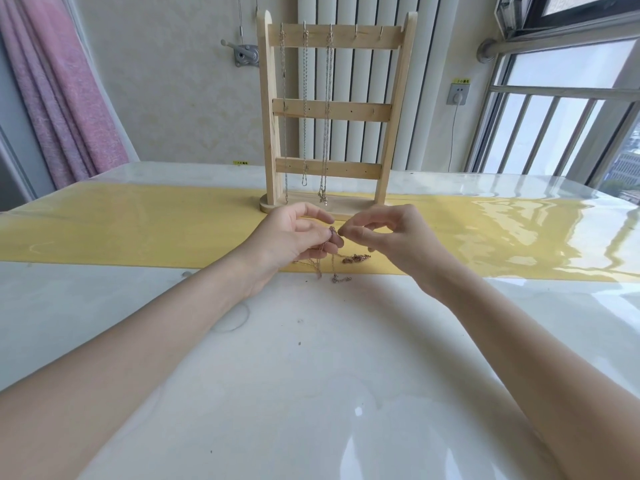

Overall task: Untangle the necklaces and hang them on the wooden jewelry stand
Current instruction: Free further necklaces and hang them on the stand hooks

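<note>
Glossy white worktop point(311, 375) fills the near field, strong window glare on the right, a few specks and a faint ring mark near the left forearm. Yellow runner point(121, 230) crosses it left to right at mid depth. Far side: cream wall, white radiator point(349, 81) behind the stand, pink curtain point(59, 91) far left, barred window point(554, 126) far right, wall socket point(459, 95) with a cord beside it. Wooden jewelry stand point(332, 112) sits upright on the runner's far edge; three hung necklaces point(304, 98) on the left three top hooks, two right hooks bare. Left hand point(294, 237) has fingers curled, pinching a tangled chain point(332, 258) at its top. Right hand point(391, 237) pinches at the same spot, fingertips just beside the left's; whether it actually grips the chain I cannot tell. Chain hangs from the pinch, loose ends and a small clump lying at the runner's near edge.
</note>
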A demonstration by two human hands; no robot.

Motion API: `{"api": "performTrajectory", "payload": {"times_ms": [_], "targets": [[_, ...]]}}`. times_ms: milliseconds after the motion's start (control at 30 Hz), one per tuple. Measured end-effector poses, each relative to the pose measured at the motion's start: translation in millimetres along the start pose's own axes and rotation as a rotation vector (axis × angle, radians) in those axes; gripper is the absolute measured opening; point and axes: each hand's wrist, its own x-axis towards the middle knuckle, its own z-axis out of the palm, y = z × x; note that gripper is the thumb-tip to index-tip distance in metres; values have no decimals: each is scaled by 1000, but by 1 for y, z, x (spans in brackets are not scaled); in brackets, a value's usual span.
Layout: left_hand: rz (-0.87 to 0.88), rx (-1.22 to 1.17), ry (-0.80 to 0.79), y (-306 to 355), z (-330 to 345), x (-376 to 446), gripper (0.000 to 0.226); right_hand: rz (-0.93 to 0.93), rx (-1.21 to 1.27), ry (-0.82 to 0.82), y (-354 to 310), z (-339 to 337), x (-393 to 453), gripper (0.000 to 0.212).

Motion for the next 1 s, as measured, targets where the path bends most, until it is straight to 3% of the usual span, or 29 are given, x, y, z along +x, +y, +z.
{"api": "performTrajectory", "payload": {"times_ms": [333,600,1000], "targets": [[86,169,-32,-4,1,0,7,-4,-23,9,-1,6,-2,10],[167,303,54,0,-1,1,17,-22,-59,17,-2,10,-3,11],[52,152,-21,4,-1,-1,6,-33,-90,6,-2,11,-2,8]]}}
